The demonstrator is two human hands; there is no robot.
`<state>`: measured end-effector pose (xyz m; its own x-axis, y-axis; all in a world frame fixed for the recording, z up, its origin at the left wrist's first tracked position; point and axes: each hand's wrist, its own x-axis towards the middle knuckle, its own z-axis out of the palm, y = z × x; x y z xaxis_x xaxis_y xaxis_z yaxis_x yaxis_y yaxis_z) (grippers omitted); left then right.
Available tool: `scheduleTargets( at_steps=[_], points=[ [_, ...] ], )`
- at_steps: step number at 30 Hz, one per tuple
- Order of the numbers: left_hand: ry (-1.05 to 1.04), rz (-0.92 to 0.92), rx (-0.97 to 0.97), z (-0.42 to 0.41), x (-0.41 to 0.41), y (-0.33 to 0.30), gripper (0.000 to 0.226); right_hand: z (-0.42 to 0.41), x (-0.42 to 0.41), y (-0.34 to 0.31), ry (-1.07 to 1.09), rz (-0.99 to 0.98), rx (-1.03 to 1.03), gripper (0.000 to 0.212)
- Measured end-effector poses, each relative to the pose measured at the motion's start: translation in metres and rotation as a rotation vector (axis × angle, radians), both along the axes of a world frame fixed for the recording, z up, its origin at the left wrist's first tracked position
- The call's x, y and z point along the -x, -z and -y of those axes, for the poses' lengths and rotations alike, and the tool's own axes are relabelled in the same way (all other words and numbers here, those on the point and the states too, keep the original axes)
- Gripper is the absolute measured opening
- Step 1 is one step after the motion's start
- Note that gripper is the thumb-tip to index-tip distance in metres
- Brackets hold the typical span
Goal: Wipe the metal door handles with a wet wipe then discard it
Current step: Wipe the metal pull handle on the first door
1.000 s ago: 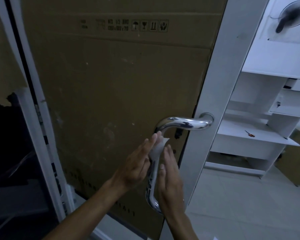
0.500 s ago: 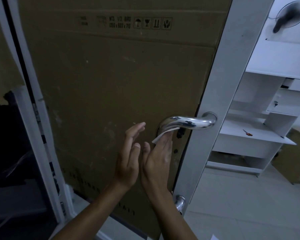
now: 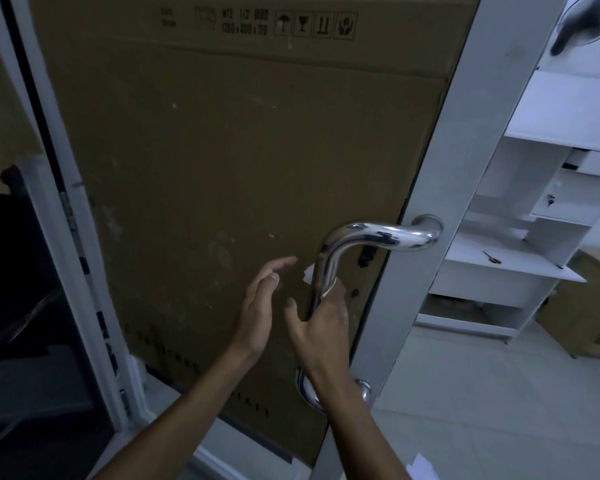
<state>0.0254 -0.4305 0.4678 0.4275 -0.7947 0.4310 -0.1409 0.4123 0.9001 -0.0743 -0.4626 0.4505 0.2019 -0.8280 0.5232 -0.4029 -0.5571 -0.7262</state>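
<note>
A shiny curved metal door handle point(image 3: 378, 234) is fixed to the white door frame point(image 3: 440, 188) and bends down along the door. My right hand point(image 3: 321, 322) presses a white wet wipe point(image 3: 312, 276) against the handle's vertical bar; the wipe shows on both sides of the bar. My left hand point(image 3: 260, 306) hovers open just left of the handle, touching nothing. The handle's lower end point(image 3: 307, 393) shows behind my right wrist.
Brown cardboard point(image 3: 222, 168) covers the door panel. A white shelf unit point(image 3: 520, 258) with a small screwdriver point(image 3: 492, 258) stands beyond the door at right. A fan point(image 3: 582, 26) hangs at top right. Pale floor tiles point(image 3: 499, 410) lie below; white paper point(image 3: 423, 465) sits near the bottom edge.
My right hand has slid the wipe up and then back down the vertical bar. My left hand has let go of the handle and moved away to the left.
</note>
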Motion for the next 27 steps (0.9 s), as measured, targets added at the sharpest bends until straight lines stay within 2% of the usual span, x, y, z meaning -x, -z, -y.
scheduleTargets(
  at_steps=[4,8,15,18,21,24,27],
  points=[
    [0.047,-0.014,-0.082,-0.002,0.008,0.007,0.039,-0.017,-0.001,0.039,-0.016,0.036,-0.087,0.079],
    [0.054,-0.01,-0.125,-0.004,0.01,0.014,0.04,-0.019,-0.009,0.036,-0.03,0.104,-0.079,0.093],
    [0.095,-0.109,-0.13,-0.005,0.008,0.019,0.044,0.006,-0.018,-0.011,0.07,0.071,0.136,0.081],
    [0.087,-0.097,-0.106,-0.005,0.002,0.02,0.046,0.004,-0.015,0.011,0.074,0.043,0.16,0.082],
    [0.125,-0.109,-0.153,-0.006,-0.002,0.023,0.051,-0.003,-0.008,0.043,0.03,-0.001,0.146,0.093],
    [0.187,-0.11,-0.21,-0.007,-0.004,0.027,0.057,0.002,-0.003,0.059,0.055,-0.098,0.25,0.088],
    [0.242,-0.139,-0.214,-0.008,-0.005,0.027,0.062,0.015,-0.003,0.044,0.082,-0.157,0.407,0.081]
  ],
)
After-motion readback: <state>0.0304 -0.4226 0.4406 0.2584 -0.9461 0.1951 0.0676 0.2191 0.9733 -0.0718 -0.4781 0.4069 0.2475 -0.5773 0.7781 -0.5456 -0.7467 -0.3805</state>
